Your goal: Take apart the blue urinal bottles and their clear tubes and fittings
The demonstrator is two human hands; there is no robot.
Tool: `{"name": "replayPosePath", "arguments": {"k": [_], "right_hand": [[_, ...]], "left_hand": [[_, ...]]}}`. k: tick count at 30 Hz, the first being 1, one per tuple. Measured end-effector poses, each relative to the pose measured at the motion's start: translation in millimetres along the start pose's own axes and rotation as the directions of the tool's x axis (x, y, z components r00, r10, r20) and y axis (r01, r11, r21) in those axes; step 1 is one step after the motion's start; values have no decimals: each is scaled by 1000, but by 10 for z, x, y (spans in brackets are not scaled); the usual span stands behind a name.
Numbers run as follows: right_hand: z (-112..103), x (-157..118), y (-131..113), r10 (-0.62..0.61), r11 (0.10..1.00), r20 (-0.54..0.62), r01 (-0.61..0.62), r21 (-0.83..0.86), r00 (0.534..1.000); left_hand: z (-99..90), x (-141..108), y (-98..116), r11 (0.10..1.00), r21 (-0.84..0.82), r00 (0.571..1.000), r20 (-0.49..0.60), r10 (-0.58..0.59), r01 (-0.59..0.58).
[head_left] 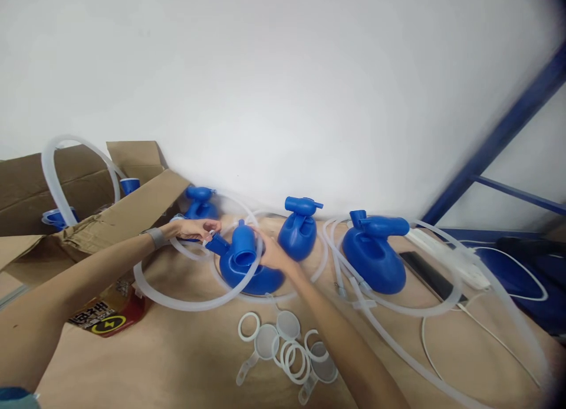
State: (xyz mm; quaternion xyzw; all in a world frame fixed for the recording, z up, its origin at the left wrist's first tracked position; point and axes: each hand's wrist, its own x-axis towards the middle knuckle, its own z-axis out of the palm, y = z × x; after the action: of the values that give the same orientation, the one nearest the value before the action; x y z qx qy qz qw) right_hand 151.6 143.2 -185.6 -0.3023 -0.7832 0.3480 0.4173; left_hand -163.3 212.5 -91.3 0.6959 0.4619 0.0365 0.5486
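A blue plastic urinal bottle (250, 279) with a hollow cup-like part (243, 244) on top stands in front of me. My right hand (270, 251) wraps round the right side of this part, its fingertips behind it. At the bottle's slanted neck (218, 244), my left hand (194, 228) is closed in a pinch; a small pale bit shows at its fingertips, too small to name. A clear hose (190, 304) loops round in front of the bottle. Nearer me lie several white rings (249, 326) and translucent round caps with strap tabs (267, 342).
More blue urinal bottles stand along the wall, one in the middle (297, 237) and one at right (375, 260) among hoses. An open cardboard box (132, 214) is at left, a red-labelled bottle (110, 315) below it. A phone (431, 276) with a cable lies at right.
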Motion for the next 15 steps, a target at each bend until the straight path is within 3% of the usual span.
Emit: {"name": "replayPosePath", "arguments": {"k": [9,15], "right_hand": [[22,6,-4,-2,1000,-27,2,5,1000],[22,6,-1,25,1000,-24,-24,12,999]], "left_hand": [[16,-250,32,999,42,995,-99,24,-20],[50,-273,74,997,77,990,-139,25,-14]]}}
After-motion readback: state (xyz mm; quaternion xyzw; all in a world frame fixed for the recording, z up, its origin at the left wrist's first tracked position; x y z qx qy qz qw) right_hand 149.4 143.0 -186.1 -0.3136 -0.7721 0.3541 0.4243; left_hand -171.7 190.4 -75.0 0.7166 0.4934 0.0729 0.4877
